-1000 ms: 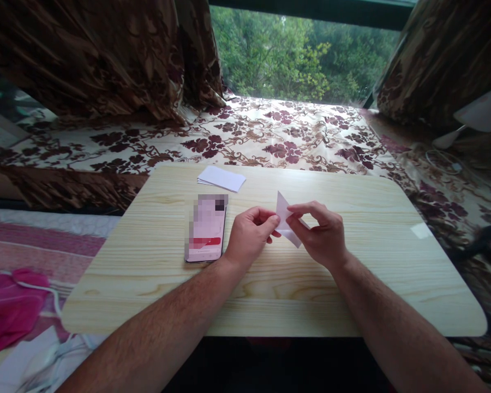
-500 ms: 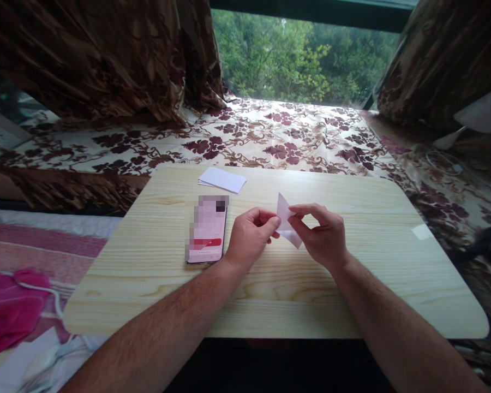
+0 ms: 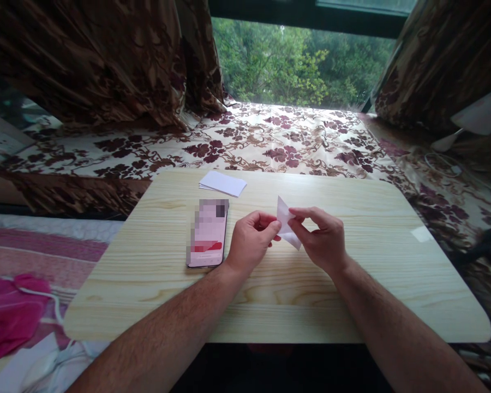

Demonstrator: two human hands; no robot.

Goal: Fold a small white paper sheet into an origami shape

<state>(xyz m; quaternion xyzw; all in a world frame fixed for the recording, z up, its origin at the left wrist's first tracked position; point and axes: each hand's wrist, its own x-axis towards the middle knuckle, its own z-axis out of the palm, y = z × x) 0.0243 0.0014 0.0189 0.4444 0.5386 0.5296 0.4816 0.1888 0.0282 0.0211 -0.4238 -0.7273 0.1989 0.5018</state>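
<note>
A small folded piece of white paper (image 3: 285, 224) is held just above the light wooden table (image 3: 270, 305), near its middle. My left hand (image 3: 251, 240) pinches the paper's left edge between thumb and forefinger. From the right, my right hand (image 3: 319, 237) pinches the same paper with its fingers curled. A phone (image 3: 208, 233) with a lit pinkish screen lies flat just left of my left hand.
A small stack of white paper sheets (image 3: 223, 183) lies at the table's far edge. Beyond the table is a floral-patterned cloth (image 3: 270, 142), with curtains and a window behind it. Pink fabric (image 3: 8, 311) lies at the lower left.
Both hands keep their pinch on the folded paper, with only slight finger shifts. The whole view has dropped a little as the camera tilted.
</note>
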